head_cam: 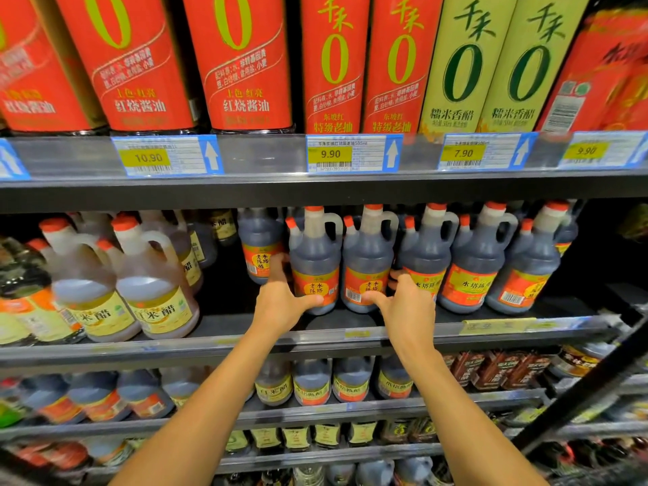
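Two dark vinegar jugs with red caps and orange labels stand side by side on the middle shelf (403, 333). My left hand (280, 296) grips the left jug (314, 254), thumb across its label and fingers round its left side. My right hand (403, 303) grips the right jug (366, 254), thumb on the label's lower edge and fingers curled round its right side. Both jugs stand upright on the shelf.
More dark jugs (477, 261) stand to the right and behind. Pale rice vinegar jugs (154, 292) fill the left of the shelf. Tall red and green bottles (329, 64) line the shelf above with price tags (350, 154). Lower shelves hold more bottles (312, 384).
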Tool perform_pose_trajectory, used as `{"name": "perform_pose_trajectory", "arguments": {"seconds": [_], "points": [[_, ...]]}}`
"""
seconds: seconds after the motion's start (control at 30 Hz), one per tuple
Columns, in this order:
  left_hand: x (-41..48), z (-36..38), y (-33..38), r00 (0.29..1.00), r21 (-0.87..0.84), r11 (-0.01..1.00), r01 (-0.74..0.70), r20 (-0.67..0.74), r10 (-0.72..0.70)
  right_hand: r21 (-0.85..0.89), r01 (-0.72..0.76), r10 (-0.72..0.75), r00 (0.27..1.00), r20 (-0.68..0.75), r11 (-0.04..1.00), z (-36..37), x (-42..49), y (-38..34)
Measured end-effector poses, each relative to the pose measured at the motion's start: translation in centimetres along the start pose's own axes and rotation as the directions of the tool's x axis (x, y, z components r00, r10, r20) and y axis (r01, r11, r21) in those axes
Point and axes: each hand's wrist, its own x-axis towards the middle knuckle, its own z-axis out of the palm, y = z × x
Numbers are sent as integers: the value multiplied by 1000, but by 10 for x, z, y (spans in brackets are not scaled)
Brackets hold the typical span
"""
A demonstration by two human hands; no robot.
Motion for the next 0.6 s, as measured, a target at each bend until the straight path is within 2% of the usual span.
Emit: {"name": "perform_pose_trajectory", "arguments": {"seconds": [0.13, 0.37, 0.47, 0.6], "points": [[3, 3, 0, 999, -61, 998, -33, -18, 32, -1, -12, 12, 1000, 17, 1000, 0, 3, -2], [4, 3, -5, 999, 0, 999, -34, -1, 34, -64, -11, 11, 1000, 7, 998, -2, 1, -2], [-5, -1, -7, 999, 97, 994, -51, 7, 51, -107, 63, -63, 998, 10, 992, -8, -8, -2], [-31, -14, -18, 982, 124, 975, -186, 59, 180, -252, 209, -170, 971, 169, 945, -19, -30, -2]]}}
